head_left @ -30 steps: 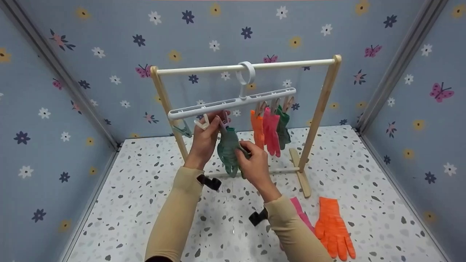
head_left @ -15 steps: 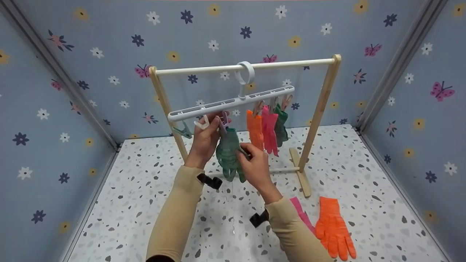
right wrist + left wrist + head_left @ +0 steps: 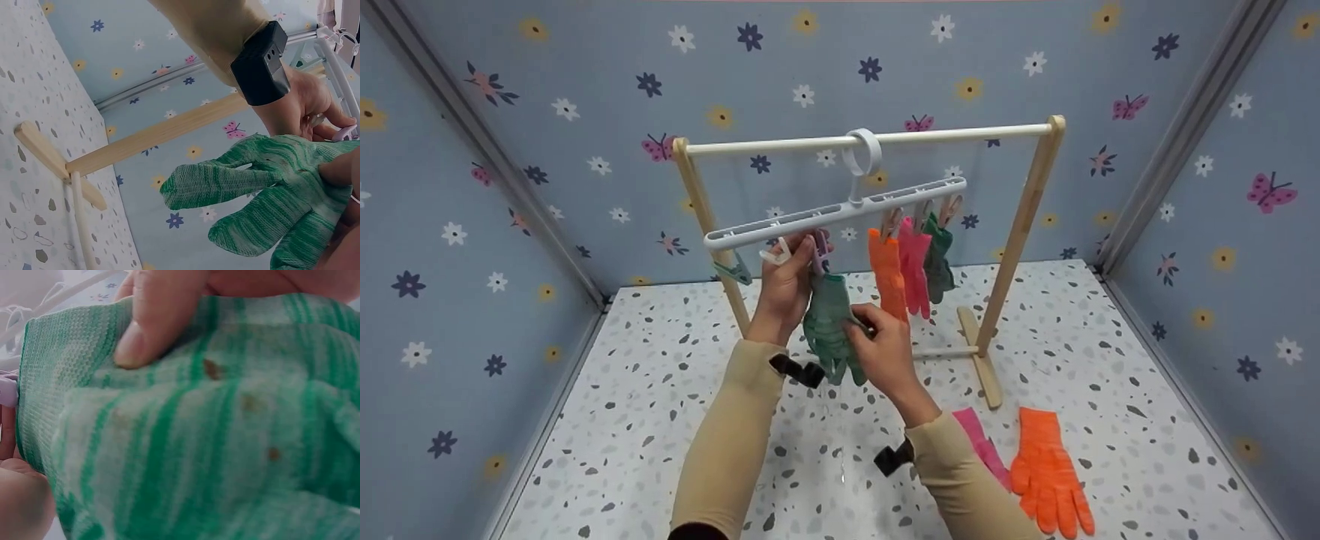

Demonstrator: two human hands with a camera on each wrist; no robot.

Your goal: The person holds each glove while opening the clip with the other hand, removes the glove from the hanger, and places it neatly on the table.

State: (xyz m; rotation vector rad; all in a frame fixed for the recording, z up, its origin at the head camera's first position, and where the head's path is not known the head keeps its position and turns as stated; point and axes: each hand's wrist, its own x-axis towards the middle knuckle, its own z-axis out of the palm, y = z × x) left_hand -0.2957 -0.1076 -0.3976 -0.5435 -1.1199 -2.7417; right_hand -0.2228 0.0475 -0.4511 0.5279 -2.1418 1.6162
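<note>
My left hand (image 3: 785,289) pinches a lilac clip (image 3: 820,253) under the white hanger (image 3: 780,227). Just below that clip is the cuff of a green glove (image 3: 829,322), whose fingers point down. The thumb and fingers of my right hand (image 3: 885,349) pinch the glove's side. In the left wrist view, a thumb presses on the striped green knit (image 3: 169,439), with the lilac clip (image 3: 8,392) beside the cuff edge. The right wrist view shows the glove's fingers (image 3: 225,185) dangling.
Orange (image 3: 888,270), pink (image 3: 915,262) and green (image 3: 938,262) gloves hang from clips at the hanger's right. A white clip (image 3: 777,253) and a green clip (image 3: 733,270) hang at its left. A wooden rack (image 3: 1024,225) supports it. Orange (image 3: 1046,469) and pink (image 3: 981,442) gloves lie at the front right.
The green glove and my right hand have moved slightly down, so the cuff now sits lower beneath the lilac clip. The hanging gloves have swung a little left.
</note>
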